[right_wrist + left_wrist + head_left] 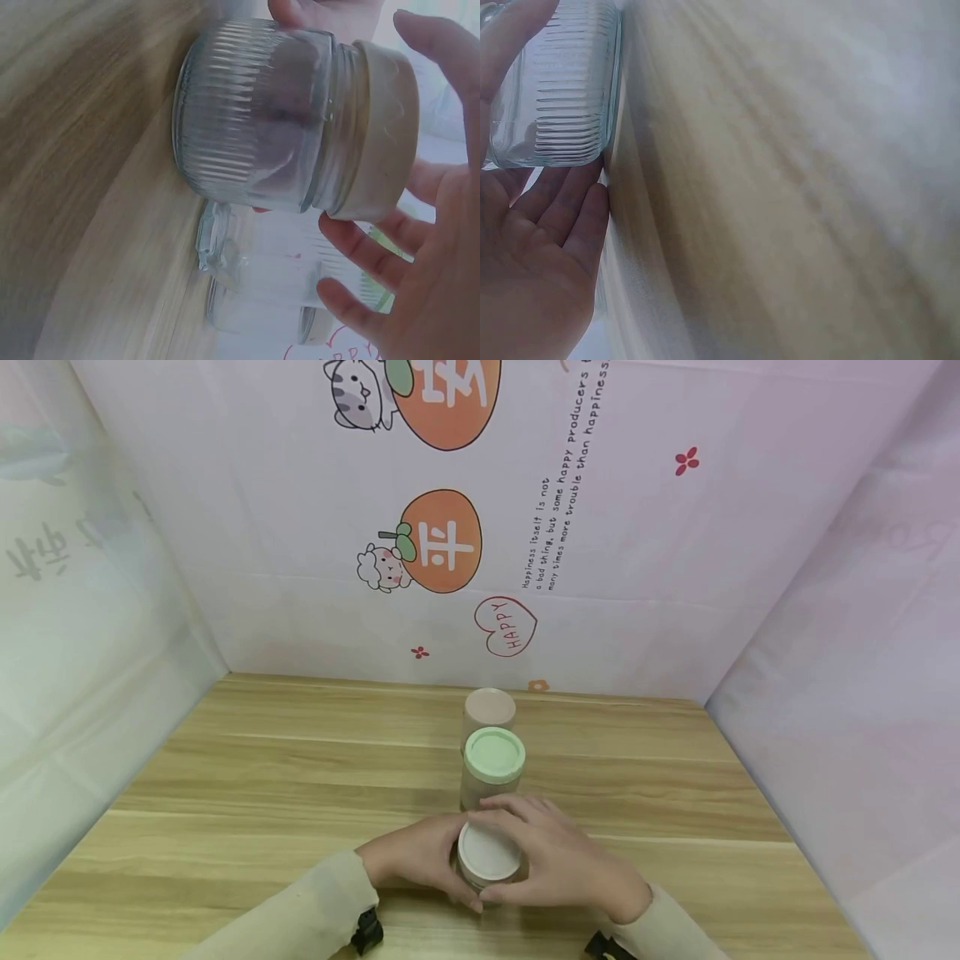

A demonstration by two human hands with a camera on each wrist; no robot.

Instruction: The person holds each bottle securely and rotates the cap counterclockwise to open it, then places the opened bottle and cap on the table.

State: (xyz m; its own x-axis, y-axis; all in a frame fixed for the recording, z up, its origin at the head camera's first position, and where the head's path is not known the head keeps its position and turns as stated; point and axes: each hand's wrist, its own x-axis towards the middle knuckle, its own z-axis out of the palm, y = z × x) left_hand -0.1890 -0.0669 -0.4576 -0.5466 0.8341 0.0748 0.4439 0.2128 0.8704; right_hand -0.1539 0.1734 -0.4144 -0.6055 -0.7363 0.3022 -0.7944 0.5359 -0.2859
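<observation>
A squat ribbed glass jar [247,116] with an off-white lid [490,850] stands upright on the wooden table near its front. My left hand [423,857] holds the jar's body from the left; in the left wrist view its thumb crosses the ribbed glass [574,90] and the other fingers pass behind. From the right, my right hand [558,856] spans the lid, fingers curved round the far side and thumb at the near side. Fingertips [337,225] sit right at the lid's lower rim in the right wrist view. The glass looks see-through, with no contents showing.
Directly behind stands a jar with a light green lid [495,753], and beyond that one with a beige lid [490,706]. The wooden table [300,760] is enclosed by white printed cloth [600,635] at the back and both sides.
</observation>
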